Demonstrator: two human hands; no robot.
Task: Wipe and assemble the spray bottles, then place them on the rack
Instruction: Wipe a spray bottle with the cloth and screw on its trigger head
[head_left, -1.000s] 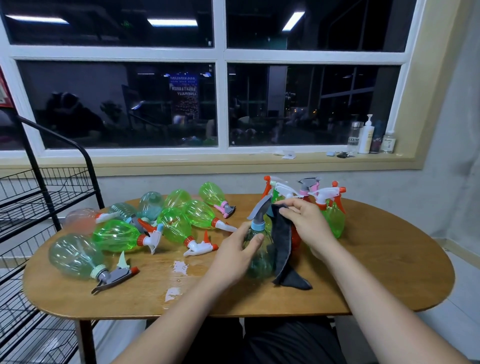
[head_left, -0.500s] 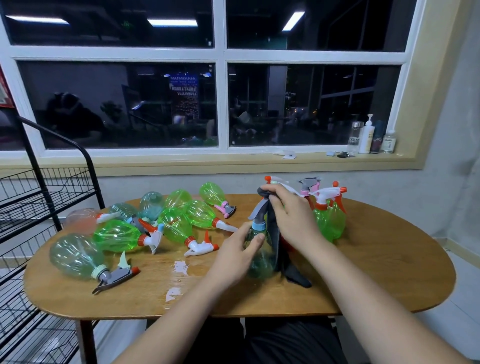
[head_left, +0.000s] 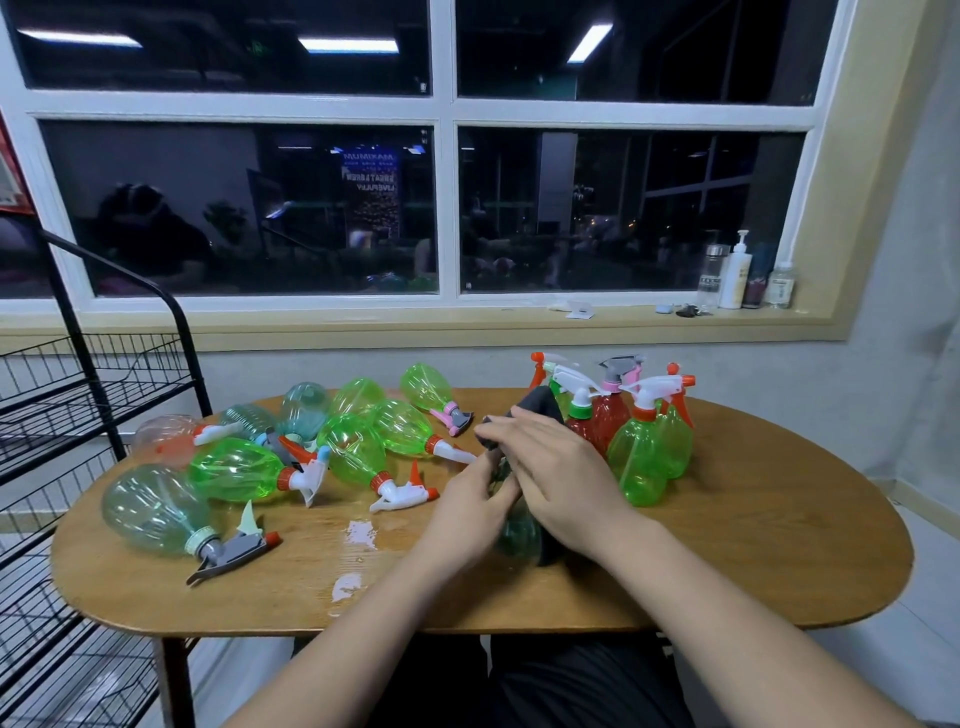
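While my left hand (head_left: 470, 499) grips bottle (head_left: 519, 535) at mid-table (head_left: 753, 545), right hand (head_left: 563, 475) clasps cloth (head_left: 540, 404) over its top. I should wipe downward, brace base, avoid standing bottles (head_left: 641, 457).

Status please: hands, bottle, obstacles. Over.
Left hand grips clear green plastic spray bottle. Right hand wraps dark grey cloth round it. Upright green and red bottles stand close right.
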